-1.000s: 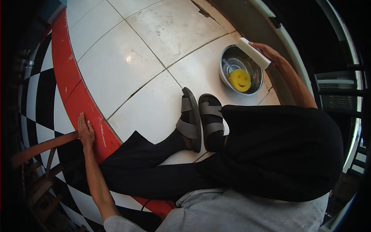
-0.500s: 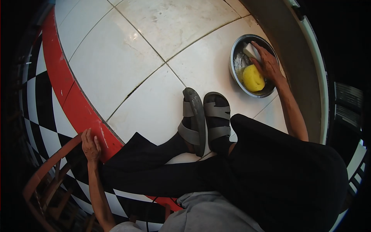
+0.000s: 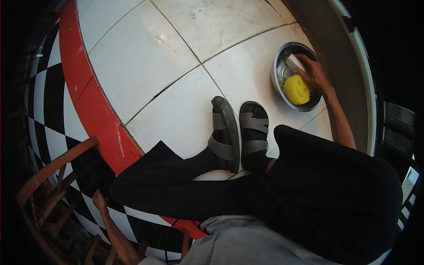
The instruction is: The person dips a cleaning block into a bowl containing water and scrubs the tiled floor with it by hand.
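On the right, a steel bowl (image 3: 277, 83) stands on the tiled floor with water in it. My right hand (image 3: 316, 75) reaches into this bowl, its fingers and thumb closed around one end of a white block (image 3: 293, 62); I cannot make out the block's material. Just below those fingers lies a round yellow sponge (image 3: 297, 90) with hollows in its surface. Far to the lower left, my left hand (image 3: 100, 199) is curled like a fist beside my black trouser leg (image 3: 150, 185), with nothing visible in it.
My feet in grey sandals (image 3: 223, 132) rest on the white tiles (image 3: 172, 115). A red border strip (image 3: 99, 115) edges a black-and-white checkered floor (image 3: 51, 92). A wooden chair (image 3: 62, 160) stands at lower left. A wall base (image 3: 342, 66) runs close behind the bowl.
My left hand has left the end of the chair's wooden rail, moving back toward me and curling up. My right hand stays in the bowl with the white block. The view has shifted slightly.
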Tool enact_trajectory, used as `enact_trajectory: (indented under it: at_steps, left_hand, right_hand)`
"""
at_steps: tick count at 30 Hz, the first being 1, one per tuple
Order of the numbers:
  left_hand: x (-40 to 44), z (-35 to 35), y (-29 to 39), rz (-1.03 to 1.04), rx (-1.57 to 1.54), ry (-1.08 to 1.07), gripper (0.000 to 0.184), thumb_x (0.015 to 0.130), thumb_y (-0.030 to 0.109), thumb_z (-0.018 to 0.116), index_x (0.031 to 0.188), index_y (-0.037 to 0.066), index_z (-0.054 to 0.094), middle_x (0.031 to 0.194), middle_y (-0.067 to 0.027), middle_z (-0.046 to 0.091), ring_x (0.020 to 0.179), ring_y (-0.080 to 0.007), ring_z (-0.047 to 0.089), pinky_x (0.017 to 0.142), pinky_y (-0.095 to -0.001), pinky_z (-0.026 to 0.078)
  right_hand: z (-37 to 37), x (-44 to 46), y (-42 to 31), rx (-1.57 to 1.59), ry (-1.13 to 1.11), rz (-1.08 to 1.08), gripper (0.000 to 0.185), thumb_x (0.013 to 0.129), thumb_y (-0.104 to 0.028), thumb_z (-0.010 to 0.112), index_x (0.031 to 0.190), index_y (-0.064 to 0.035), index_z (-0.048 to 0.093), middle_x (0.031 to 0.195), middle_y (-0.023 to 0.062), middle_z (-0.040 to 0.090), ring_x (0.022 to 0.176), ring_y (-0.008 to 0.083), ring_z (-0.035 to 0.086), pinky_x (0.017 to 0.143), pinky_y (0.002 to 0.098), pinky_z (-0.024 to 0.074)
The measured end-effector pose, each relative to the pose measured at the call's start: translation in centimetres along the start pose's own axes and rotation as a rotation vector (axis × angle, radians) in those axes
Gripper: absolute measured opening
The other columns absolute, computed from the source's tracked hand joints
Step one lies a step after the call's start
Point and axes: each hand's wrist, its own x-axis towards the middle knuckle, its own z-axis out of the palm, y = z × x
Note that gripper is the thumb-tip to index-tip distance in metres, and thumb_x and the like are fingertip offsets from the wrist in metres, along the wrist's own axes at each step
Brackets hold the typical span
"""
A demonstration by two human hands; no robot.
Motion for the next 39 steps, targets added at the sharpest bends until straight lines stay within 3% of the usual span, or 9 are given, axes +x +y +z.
enact_trajectory:
  at_steps: [3, 9, 11, 13, 19, 23, 27, 31, 39]
  left_hand:
    - [0.8, 1.8, -3.3, 0.100, 0.331, 0.387, 0.042, 0.096, 0.038, 0.059, 0.098, -0.003, 0.063, 0.095, -0.0203, 0.070, 0.093, -0.0408, 0.066, 0.088, -0.0467, 0.050]
    - [-0.1, 7.0, -0.6, -0.006, 0.189, 0.347, 0.073, 0.099, 0.050, 0.051, 0.145, -0.006, 0.038, 0.147, -0.0299, 0.039, 0.136, -0.0456, 0.041, 0.112, -0.0499, 0.037]
    - [-0.6, 8.5, 0.4, -0.107, 0.228, 0.291, 0.082, 0.098, 0.065, 0.040, 0.155, 0.007, 0.028, 0.159, -0.0268, 0.025, 0.146, -0.0429, 0.028, 0.117, -0.0558, 0.028]
    - [-0.7, 10.4, 0.5, -0.126, 0.268, 0.340, 0.083, 0.098, 0.068, 0.035, 0.157, 0.011, 0.026, 0.161, -0.0247, 0.021, 0.148, -0.0416, 0.023, 0.118, -0.0573, 0.023]
    - [-0.9, 10.8, -0.2, -0.097, 0.175, 0.411, 0.083, 0.095, 0.074, 0.031, 0.158, 0.020, 0.026, 0.165, -0.0168, 0.018, 0.152, -0.0373, 0.015, 0.119, -0.0599, 0.015]
    - [-0.7, 11.2, 0.1, -0.138, 0.211, 0.404, 0.081, 0.096, 0.074, 0.031, 0.158, 0.022, 0.027, 0.165, -0.0156, 0.019, 0.152, -0.0368, 0.016, 0.119, -0.0591, 0.016]
    - [-1.2, 10.7, 0.8, -0.095, 0.192, 0.420, 0.083, 0.095, 0.074, 0.031, 0.158, 0.021, 0.026, 0.165, -0.0159, 0.019, 0.152, -0.0375, 0.016, 0.119, -0.0591, 0.015]
    - [-1.9, 10.3, 1.5, -0.124, 0.173, 0.375, 0.083, 0.096, 0.072, 0.031, 0.159, 0.017, 0.024, 0.165, -0.0182, 0.017, 0.152, -0.0383, 0.014, 0.121, -0.0578, 0.012]
    - [-2.1, 10.4, 1.2, -0.100, 0.134, 0.373, 0.082, 0.096, 0.070, 0.032, 0.159, 0.017, 0.024, 0.166, -0.0178, 0.015, 0.153, -0.0377, 0.012, 0.120, -0.0586, 0.012]
  right_hand:
    - [-0.8, 0.2, 0.2, -0.013, -0.055, -0.023, 0.051, 0.085, -0.019, 0.075, 0.132, -0.0072, 0.058, 0.122, 0.0198, 0.068, 0.114, 0.0360, 0.065, 0.098, 0.0407, 0.0497]
    - [-1.2, 0.1, -0.1, 0.018, -0.152, 0.066, 0.049, 0.084, -0.013, 0.075, 0.129, 0.0010, 0.059, 0.124, 0.0220, 0.067, 0.116, 0.0349, 0.064, 0.101, 0.0408, 0.0481]
    - [-1.8, 0.8, 0.6, -0.040, -0.114, 0.078, 0.050, 0.084, -0.013, 0.076, 0.129, 0.0010, 0.060, 0.123, 0.0221, 0.067, 0.113, 0.0357, 0.065, 0.099, 0.0407, 0.0495]
    - [-2.4, 1.6, 1.0, 0.049, -0.331, 0.127, 0.052, 0.083, -0.016, 0.077, 0.129, 0.0006, 0.060, 0.123, 0.0225, 0.067, 0.114, 0.0368, 0.065, 0.098, 0.0412, 0.0499]
    - [-7.2, 6.9, -16.1, -0.067, 0.074, 0.013, 0.051, 0.091, -0.020, 0.070, 0.139, -0.0078, 0.057, 0.122, 0.0219, 0.067, 0.107, 0.0324, 0.069, 0.094, 0.0439, 0.0537]
    - [0.6, 13.1, -27.8, 0.012, 0.106, -0.319, 0.060, 0.096, -0.022, 0.064, 0.151, -0.0126, 0.042, 0.120, 0.0212, 0.067, 0.101, 0.0348, 0.069, 0.088, 0.0448, 0.0555]
    - [13.6, 17.5, -35.9, -0.086, 0.039, -0.699, 0.064, 0.092, -0.022, 0.068, 0.150, -0.0267, 0.042, 0.092, 0.0077, 0.058, 0.085, 0.0220, 0.060, 0.068, 0.0355, 0.0540]
    - [21.0, 18.0, -37.7, -0.157, 0.027, -0.893, 0.061, 0.093, -0.018, 0.065, 0.150, -0.0261, 0.044, 0.103, 0.0108, 0.057, 0.094, 0.0224, 0.058, 0.080, 0.0342, 0.0544]
    - [18.0, 32.9, -31.6, -0.209, 0.314, -0.549, 0.051, 0.097, -0.019, 0.063, 0.147, -0.0221, 0.052, 0.096, 0.0139, 0.061, 0.087, 0.0248, 0.060, 0.075, 0.0377, 0.0538]
